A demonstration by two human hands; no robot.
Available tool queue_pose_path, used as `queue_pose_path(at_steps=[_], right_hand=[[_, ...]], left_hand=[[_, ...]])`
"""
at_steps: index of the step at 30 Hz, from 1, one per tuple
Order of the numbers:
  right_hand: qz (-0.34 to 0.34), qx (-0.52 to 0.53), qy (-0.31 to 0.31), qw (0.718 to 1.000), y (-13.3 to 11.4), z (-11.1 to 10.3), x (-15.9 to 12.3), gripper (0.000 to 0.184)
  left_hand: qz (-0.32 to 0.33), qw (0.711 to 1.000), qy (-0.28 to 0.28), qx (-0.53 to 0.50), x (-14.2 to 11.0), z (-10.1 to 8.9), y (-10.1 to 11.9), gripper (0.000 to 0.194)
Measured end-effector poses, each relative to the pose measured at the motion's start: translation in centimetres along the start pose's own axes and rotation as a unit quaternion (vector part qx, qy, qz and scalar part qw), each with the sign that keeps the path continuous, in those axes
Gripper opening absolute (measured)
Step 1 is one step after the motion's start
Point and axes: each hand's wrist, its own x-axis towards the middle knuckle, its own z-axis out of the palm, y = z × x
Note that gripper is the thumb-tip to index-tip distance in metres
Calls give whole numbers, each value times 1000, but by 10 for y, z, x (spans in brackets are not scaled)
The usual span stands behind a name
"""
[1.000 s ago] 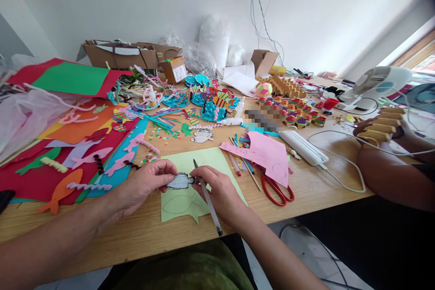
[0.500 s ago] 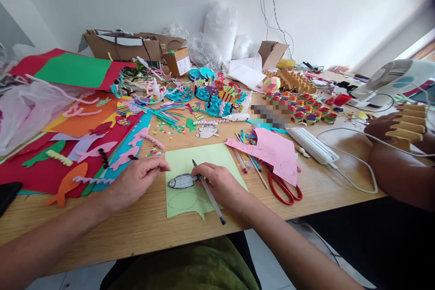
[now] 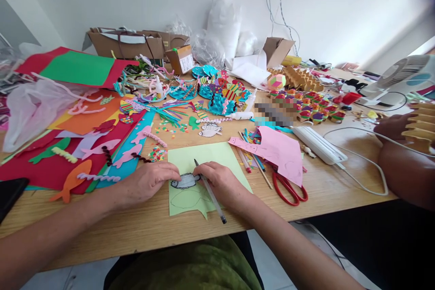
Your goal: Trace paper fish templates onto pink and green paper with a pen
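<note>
A pale green paper sheet point(image 3: 220, 158) lies on the table before me, with a pencilled fish outline and a ragged lower edge. On it rests a white paper fish cutout point(image 3: 186, 181) with black-drawn details. My left hand point(image 3: 149, 183) is closed, its fingertips at the cutout's head end and covering part of it. A clear ballpoint pen point(image 3: 213, 199) with a black end lies slanted in my right hand point(image 3: 220, 181), tip pointing away from me. The right fingertips meet the cutout's tail.
Red-handled scissors point(image 3: 288, 190) lie to the right under pink paper point(image 3: 282, 152). A white power strip point(image 3: 319, 145) and its cable are farther right, near another person's arm point(image 3: 404, 163). Coloured sheets point(image 3: 30, 167) with paper fish cover the left side. Craft pieces and boxes point(image 3: 125, 45) fill the back.
My left hand has moved right and come down onto the head end of the fish cutout. My right hand keeps the pen at the tail. The view has shifted slightly.
</note>
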Motion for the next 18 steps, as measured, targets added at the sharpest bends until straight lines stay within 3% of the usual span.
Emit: queue_pose_path(at_steps=[6, 18], right_hand=[[6, 3, -8, 1000, -1, 0, -1, 21], [17, -2, 1, 1000, -2, 1, 0, 24]], left_hand=[[101, 992, -32, 72, 7, 1, -4, 43], [117, 987, -25, 103, 8, 0, -5, 43]])
